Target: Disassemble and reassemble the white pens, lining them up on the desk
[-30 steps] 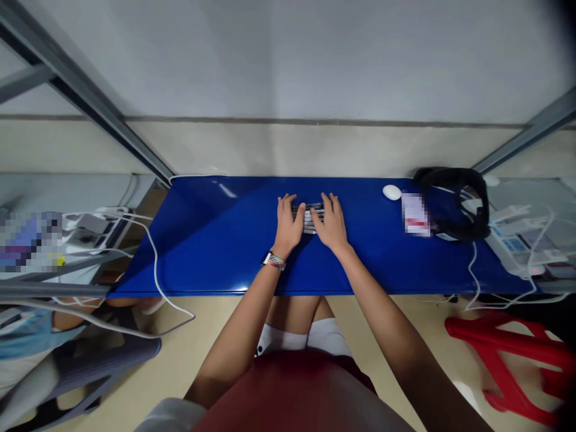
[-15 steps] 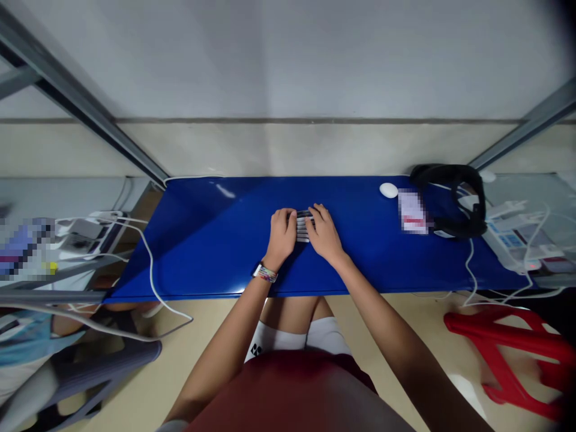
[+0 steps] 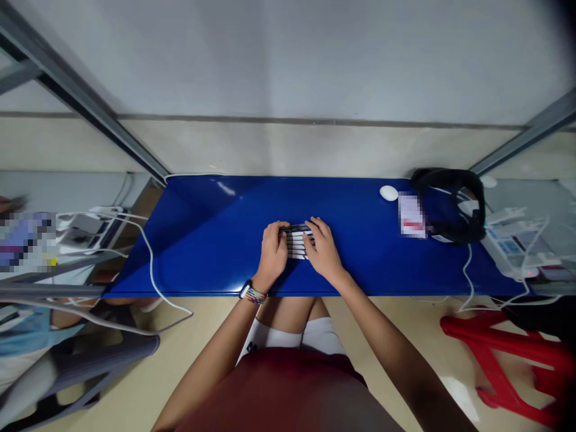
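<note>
Several slim white sticks with dark edges [image 3: 296, 245], pen-like in shape, lie side by side in a compact row on the blue table [image 3: 211, 240]. My left hand [image 3: 273, 249] is curled around the left end of this row, its thumb along the near side. At the right end, my right hand [image 3: 324, 249] presses in with bent fingers, the thumb resting over the sticks. Both hands hold the row between them, close to the tabletop. The fingers hide the two ends, so the exact kind of stick is unclear.
On the table's right are a white oval object [image 3: 389, 192], a blurred-out card [image 3: 411, 215] and a black head strap [image 3: 477, 204]. White cables [image 3: 150, 264] hang at the left edge. A red stool [image 3: 499, 342] stands below right; another person's sleeve [image 3: 27, 336] shows at left.
Both hands have come toward me and a little left, bringing the row of sticks along. They are slightly farther apart, and more of the sticks shows between them.
</note>
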`<state>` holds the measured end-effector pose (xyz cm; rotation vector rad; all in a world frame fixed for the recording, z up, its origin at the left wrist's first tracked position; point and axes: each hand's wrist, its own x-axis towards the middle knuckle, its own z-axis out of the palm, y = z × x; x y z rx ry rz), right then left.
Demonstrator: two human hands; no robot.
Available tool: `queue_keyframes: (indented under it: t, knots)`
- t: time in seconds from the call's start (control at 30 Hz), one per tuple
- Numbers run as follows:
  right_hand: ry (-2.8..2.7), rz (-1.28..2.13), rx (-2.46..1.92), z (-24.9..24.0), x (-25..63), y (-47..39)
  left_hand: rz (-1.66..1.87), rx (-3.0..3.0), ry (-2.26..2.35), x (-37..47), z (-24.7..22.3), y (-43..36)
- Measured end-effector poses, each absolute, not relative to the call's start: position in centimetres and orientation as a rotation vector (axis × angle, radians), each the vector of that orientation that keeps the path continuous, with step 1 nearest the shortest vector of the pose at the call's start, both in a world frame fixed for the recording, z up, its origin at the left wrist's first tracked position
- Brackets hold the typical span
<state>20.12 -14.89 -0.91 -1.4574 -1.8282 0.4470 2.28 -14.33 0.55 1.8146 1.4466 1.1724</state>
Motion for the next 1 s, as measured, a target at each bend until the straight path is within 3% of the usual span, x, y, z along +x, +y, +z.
queue_keyframes:
  t: [0.33, 1.0]
  knots:
    - [-1.970, 0.385, -1.153, 1.9, 23.2, -18.7, 1.167, 1.847, 1.485, -2.0, 2.0, -15.9]
    - [-2.114, 0.293, -1.178, 1.3, 22.4, -21.2, 1.084, 2.173, 1.407, -2.2, 2.3, -19.9]
